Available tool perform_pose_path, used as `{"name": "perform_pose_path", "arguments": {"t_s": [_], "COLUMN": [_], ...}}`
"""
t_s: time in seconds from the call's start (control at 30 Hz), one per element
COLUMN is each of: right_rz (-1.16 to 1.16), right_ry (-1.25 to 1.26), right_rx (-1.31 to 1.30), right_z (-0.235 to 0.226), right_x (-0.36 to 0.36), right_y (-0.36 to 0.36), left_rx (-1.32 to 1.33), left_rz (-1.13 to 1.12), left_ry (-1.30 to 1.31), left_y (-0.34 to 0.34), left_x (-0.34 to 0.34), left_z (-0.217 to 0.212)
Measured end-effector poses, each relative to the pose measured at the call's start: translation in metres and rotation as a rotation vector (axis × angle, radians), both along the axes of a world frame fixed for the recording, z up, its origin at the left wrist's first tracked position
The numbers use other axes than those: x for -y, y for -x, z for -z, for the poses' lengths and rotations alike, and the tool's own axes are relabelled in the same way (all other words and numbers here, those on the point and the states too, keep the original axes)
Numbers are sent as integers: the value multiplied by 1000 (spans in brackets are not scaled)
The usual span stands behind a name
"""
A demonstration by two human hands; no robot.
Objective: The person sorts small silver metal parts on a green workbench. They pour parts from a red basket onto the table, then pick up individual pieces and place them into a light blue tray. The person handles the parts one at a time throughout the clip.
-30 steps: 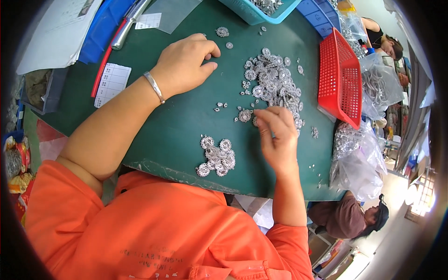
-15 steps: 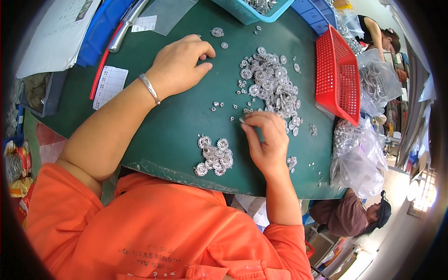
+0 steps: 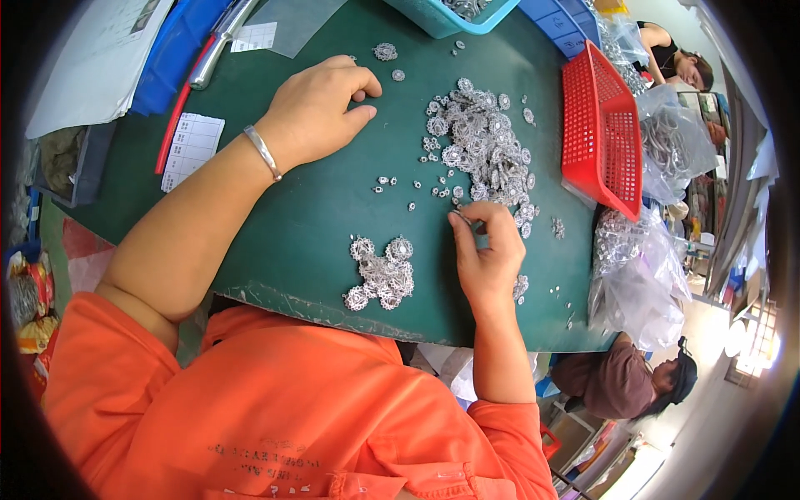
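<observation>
My right hand (image 3: 487, 254) rests on the green table mat (image 3: 292, 217), thumb and forefinger pinched on a small silver ornament piece (image 3: 459, 217) at the near edge of a big pile of silver filigree pieces (image 3: 479, 146). My left hand (image 3: 321, 108), with a silver bangle (image 3: 262, 152) at the wrist, lies loosely curled on the mat to the left of the pile, holding nothing I can see. A smaller heap of round silver pieces (image 3: 382, 275) sits near the table's front edge, between my arms.
A red mesh basket (image 3: 600, 133) stands right of the pile, with clear plastic bags of metal parts (image 3: 637, 267) beyond it. A teal tray (image 3: 450, 17), blue bins (image 3: 567, 25), a paper slip (image 3: 192, 146) and a red-handled tool (image 3: 204, 67) line the back. Other people sit at the right.
My right hand has slid a little toward me and left from the big pile, now pinching a piece. My left hand stays put.
</observation>
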State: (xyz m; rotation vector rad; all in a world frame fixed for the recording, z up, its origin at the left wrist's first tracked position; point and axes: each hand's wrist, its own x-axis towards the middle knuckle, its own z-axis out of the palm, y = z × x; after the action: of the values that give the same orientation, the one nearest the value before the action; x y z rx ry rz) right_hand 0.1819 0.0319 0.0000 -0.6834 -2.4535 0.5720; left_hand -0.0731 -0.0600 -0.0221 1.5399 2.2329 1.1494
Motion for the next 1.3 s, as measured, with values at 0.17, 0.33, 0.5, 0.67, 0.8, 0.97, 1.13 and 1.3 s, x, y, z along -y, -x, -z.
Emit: {"name": "perform_pose_path", "arguments": {"t_s": [0.17, 0.33, 0.5, 0.67, 0.8, 0.97, 1.13, 1.3], "right_rz": [-222, -330, -237, -317, -294, -107, -211, -766], "right_ry": [243, 378, 5, -39, -183, -409, 196, 588], "right_rx": [-29, 47, 4, 14, -63, 15, -16, 468], "right_z": [-21, -19, -12, -8, -6, 15, -22, -54], "right_x": [27, 33, 0, -19, -38, -49, -42, -5], "right_y": [-6, 5, 41, 79, 125, 180, 154, 97], "left_rx": [-21, -16, -20, 171, 357, 615, 775, 709], "left_rz": [-7, -14, -39, -216, -328, -377, -402, -416], "left_ry": [-7, -1, -45, -284, -358, -394, -384, -353], "left_y": [0, -1, 1, 7, 13, 16, 15, 14], "left_x": [0, 1, -1, -6, -10, -12, -11, -11], "left_z": [3, 0, 6, 3, 3, 6, 0, 3]}}
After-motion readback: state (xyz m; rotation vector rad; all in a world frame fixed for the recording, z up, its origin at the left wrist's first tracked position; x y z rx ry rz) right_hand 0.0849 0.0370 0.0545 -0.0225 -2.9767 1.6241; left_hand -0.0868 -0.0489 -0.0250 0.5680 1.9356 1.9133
